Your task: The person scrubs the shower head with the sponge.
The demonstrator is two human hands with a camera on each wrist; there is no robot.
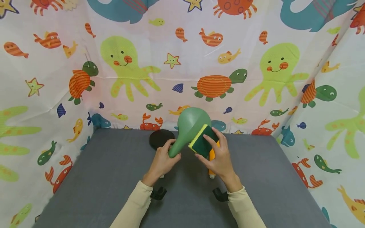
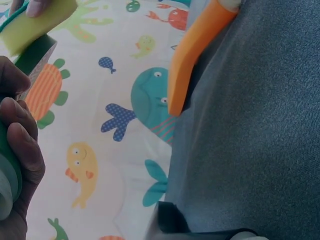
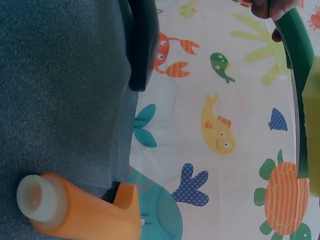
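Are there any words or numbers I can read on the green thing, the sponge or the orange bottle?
None: no words, numbers or brand marks show anywhere.
The green paddle, sponge and orange bottle are plain.
The curtain has only pictures of sea animals, no writing.

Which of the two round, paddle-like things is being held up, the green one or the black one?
The green paddle: the left hand grips its handle while the right hand presses a sponge against it. The black one lies on the table.
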